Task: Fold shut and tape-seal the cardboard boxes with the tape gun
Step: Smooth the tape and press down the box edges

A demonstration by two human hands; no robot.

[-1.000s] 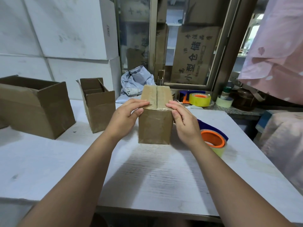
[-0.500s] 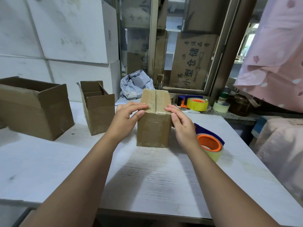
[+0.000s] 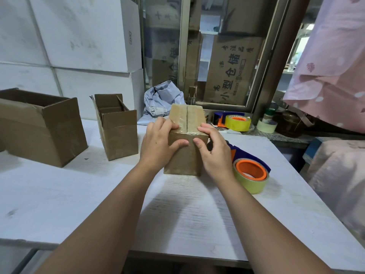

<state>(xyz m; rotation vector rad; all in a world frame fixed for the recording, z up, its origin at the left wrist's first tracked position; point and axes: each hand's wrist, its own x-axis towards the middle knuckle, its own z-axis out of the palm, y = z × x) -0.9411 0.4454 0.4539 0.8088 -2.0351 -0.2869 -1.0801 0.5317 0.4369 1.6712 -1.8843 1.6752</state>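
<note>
left hand (image 3: 158, 144), right hand (image 3: 214, 150) clasp box (image 3: 183, 159) by near top edge | tape gun (image 3: 250, 171) just right, maybe touching | table (image 3: 187, 214) wide nearward

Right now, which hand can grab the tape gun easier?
The right hand, probably. The tape gun lies on the table just beside it, while the left hand holds the other side of the box.

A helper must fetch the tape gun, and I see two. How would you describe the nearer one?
Start at the white table, where a closed box stands. Just right of that box, beside the right hand, lies the tape gun: blue frame, orange hub. Unlike the other tape gun back on the ledge behind the table, it lies on the table itself.
</note>
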